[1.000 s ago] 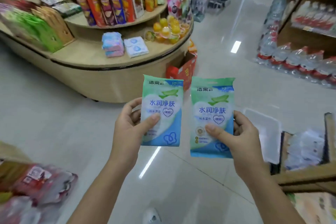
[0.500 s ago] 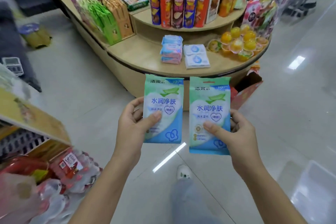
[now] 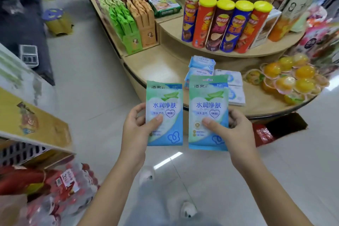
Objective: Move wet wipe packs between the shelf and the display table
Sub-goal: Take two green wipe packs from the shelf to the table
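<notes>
Two green-and-blue wet wipe packs are held upright in front of me. My left hand (image 3: pixel 134 130) pinches the left pack (image 3: pixel 165 104), thumb on its front. My right hand (image 3: pixel 236 134) pinches the right pack (image 3: pixel 209 101) the same way. Both packs hang in the air just before the rounded edge of the wooden display table (image 3: pixel 161 66). On the table's lower tier lie a stack of blue wipe packs (image 3: pixel 200 66) and some white packs (image 3: pixel 235 86), partly hidden behind the right pack.
Chip cans (image 3: pixel 225 24) stand on the table's upper tier, snack boxes (image 3: pixel 126 20) at left, orange jelly cups (image 3: pixel 291 77) at right. A red carton (image 3: pixel 278 130) sits on the floor under the table. Bottled-water packs (image 3: pixel 60 189) and a shelf corner (image 3: pixel 33 126) are at my lower left.
The display table has come closer and shifted to the centre of view as I walked toward it. Both hands keep the same hold on the packs.
</notes>
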### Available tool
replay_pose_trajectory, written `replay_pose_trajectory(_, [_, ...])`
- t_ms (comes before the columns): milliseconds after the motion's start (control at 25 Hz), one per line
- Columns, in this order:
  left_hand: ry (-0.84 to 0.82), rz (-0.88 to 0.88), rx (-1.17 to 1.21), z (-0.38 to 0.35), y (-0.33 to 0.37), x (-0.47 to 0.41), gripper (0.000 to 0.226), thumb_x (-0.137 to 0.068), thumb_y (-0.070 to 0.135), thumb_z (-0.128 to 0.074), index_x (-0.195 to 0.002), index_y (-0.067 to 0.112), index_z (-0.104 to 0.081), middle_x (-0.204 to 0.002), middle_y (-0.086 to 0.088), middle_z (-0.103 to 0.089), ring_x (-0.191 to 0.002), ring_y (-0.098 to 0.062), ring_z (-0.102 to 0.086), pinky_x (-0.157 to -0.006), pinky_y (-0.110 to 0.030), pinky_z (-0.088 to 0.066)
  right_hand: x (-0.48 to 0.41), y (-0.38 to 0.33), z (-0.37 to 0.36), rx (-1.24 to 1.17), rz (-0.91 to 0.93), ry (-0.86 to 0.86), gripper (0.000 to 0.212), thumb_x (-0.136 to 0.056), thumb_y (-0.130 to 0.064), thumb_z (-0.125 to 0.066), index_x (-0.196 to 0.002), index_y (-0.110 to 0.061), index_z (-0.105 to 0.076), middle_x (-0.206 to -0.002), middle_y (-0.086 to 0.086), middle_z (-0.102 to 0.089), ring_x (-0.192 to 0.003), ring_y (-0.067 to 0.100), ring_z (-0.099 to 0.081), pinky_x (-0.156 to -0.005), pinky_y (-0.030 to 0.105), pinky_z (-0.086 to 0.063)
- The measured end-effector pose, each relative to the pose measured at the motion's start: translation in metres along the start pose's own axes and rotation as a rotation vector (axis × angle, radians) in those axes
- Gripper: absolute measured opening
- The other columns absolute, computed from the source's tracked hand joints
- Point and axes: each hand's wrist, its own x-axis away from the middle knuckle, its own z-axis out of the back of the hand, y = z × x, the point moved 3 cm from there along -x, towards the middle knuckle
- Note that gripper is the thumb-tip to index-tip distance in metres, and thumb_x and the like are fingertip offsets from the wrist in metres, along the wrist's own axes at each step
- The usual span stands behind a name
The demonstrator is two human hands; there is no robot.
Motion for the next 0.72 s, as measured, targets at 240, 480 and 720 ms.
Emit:
replay_pose_trajectory(240, [-0.042,0.040,-0.069,0.019,0.028,-0.158,0.041,-0.080,0.003,-0.069,-0.116,0.015,-0.053,-0.100,-0.004,-0.073,-0.080,-0.018,-0.071,-0.065,-0.030,-0.056,-0.112,0.014,-0.081,-0.072,-0.066,0.097,0.036,-0.071,0.000,-0.078,-0.102,-0.009,-0.062,-0.090,0.001,-0.076,-0.079,0.016,-0.073,-0.060,0.024,-0.057])
replay_pose_trajectory(480, [-0.167,0.120,-0.195,-0.006,0.031,-0.288,0.033,-0.082,0.001,-0.068,-0.103,0.022,-0.054,-0.088,0.001,-0.074,-0.072,-0.012,-0.071,-0.060,-0.028,-0.056,-0.189,0.033,-0.122,-0.152,-0.196,0.219,0.029,-0.072,0.002,-0.076,-0.095,-0.007,-0.062,-0.086,0.002,-0.075,-0.074,0.015,-0.073,-0.057,0.023,-0.056])
replay_pose_trajectory(720, [-0.249,0.299,-0.269,-0.057,-0.020,-0.375,0.040,-0.082,0.003,-0.068,-0.116,0.013,-0.052,-0.097,-0.013,-0.073,-0.076,-0.025,-0.071,-0.063,-0.036,-0.058,-0.284,0.062,-0.113,-0.129,-0.264,0.278,0.029,-0.075,-0.002,-0.076,-0.100,-0.010,-0.063,-0.095,0.001,-0.074,-0.087,0.015,-0.072,-0.067,0.025,-0.058])
